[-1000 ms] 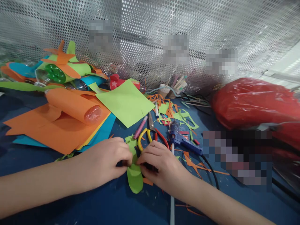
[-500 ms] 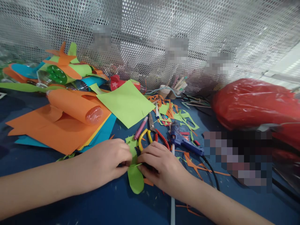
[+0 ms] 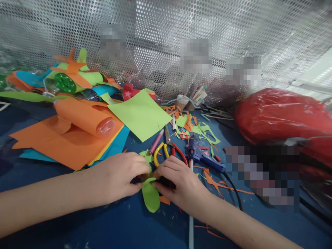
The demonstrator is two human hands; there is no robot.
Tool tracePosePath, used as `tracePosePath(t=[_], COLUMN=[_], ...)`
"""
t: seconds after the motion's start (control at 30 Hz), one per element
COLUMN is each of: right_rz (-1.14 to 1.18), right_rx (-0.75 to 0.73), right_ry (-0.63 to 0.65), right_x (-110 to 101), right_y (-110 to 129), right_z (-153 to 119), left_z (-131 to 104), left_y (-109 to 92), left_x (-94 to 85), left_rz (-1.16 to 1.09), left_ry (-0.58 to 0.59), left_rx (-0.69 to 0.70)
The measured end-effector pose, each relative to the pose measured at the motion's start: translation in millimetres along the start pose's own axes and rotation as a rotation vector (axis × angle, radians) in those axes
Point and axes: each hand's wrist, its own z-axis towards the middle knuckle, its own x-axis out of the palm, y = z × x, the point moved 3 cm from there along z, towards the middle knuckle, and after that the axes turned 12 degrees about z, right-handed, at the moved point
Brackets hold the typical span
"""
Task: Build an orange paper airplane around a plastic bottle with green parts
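Between my two hands is a green paper cutout (image 3: 151, 197) with a rounded lower end and a raised fold near its middle. My left hand (image 3: 131, 174) pinches it from the left, and my right hand (image 3: 173, 178) grips it from the other side. The fingers hide its upper part. Just beyond my right hand lie scissors (image 3: 168, 136) with yellow and red handles. A purple marker (image 3: 156, 142) rests beside them. To the right lies a blue glue gun (image 3: 204, 155) with a white glue stick (image 3: 191, 224) extending toward me.
Stacked orange paper (image 3: 64, 148), a rolled orange paper tube (image 3: 80, 116) and a green sheet (image 3: 142, 116) lie left and ahead. Paper scraps (image 3: 185, 121) are strewn behind the scissors. A red plastic bag (image 3: 280, 114) bulges at right. Perforated metal (image 3: 160, 31) stands behind the table.
The green paper's middle now folds up more between my fingertips. My hands have drawn slightly closer together. Objects on the table have stayed where they were.
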Motion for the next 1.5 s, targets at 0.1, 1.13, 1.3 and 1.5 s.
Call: tracePosePath(t=[0.1, 1.13, 1.3, 1.5], right_rz=[0.011, 0.997, 1.055, 1.018], right_rx=[0.022, 0.511, 0.511, 0.516], right_ry=[-0.006, -0.292, -0.270, -0.357], right_x=[0.7, -8.5, -6.6, -7.1], right_y=[-0.7, -11.7, -7.8, -15.4], right_z=[1.0, -0.1, 0.5, -0.1], left_z=[3.1, 8.6, 7.1, 8.0], left_y=[0.0, 4.3, 3.7, 5.3], left_x=[-3.0, -11.1, -9.5, -8.3], left_rz=[-0.080, -1.000, -0.992, -0.883], left_ry=[0.022, -0.091, -0.168, -0.183], left_rx=[-0.047, -0.195, -0.242, -0.259])
